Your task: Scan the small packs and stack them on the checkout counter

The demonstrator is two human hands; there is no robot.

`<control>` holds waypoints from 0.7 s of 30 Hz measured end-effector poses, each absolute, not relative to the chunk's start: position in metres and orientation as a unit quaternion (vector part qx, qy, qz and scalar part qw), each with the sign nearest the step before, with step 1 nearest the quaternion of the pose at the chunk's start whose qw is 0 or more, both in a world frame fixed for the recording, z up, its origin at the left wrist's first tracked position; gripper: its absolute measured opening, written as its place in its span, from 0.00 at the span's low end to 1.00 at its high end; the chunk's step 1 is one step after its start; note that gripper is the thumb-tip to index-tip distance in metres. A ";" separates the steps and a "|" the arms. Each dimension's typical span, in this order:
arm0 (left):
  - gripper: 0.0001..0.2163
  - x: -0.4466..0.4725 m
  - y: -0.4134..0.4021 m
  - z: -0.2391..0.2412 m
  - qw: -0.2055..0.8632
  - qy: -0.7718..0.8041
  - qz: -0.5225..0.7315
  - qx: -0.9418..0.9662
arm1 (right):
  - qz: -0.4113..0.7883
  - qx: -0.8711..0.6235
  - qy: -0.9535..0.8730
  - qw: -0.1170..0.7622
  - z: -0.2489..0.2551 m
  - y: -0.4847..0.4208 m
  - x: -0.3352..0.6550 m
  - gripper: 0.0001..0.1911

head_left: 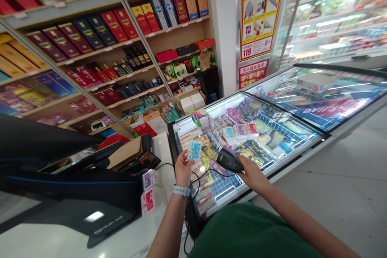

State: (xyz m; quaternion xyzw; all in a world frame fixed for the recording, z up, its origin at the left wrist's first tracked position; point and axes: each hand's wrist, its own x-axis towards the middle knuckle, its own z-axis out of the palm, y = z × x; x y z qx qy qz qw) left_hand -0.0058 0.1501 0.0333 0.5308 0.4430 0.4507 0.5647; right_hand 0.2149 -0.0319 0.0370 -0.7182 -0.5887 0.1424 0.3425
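My left hand point(183, 166) pinches a small blue and white packet point(194, 150), holding it upright over the glass lid of a chest freezer point(302, 145). A white watch sits on that wrist. My right hand point(250, 169) grips a black barcode scanner point(229, 159), its head turned toward the packet, a short gap between them. The scanner's black cable point(193, 185) hangs down between my arms. Three small packets, one blue point(229, 132) and two pink point(246, 130), lie on the freezer lid beyond the scanner.
A black till screen point(60, 181) stands on the white counter point(60, 242) at left, with small pink tags point(148, 191) on its side. Shelves of boxed goods point(90, 36) fill the back wall. A second freezer point(329, 92) and a lit fridge cabinet point(338, 12) stand at right.
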 end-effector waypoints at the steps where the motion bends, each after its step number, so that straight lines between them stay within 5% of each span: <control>1: 0.23 -0.006 0.151 0.032 0.561 0.444 0.451 0.534 | 0.143 -0.719 -0.588 0.342 0.037 -0.032 0.215 0.24; 21: 0.22 -0.003 0.149 0.036 0.547 0.443 0.439 0.559 | 0.132 -0.718 -0.594 0.338 0.039 -0.033 0.215 0.24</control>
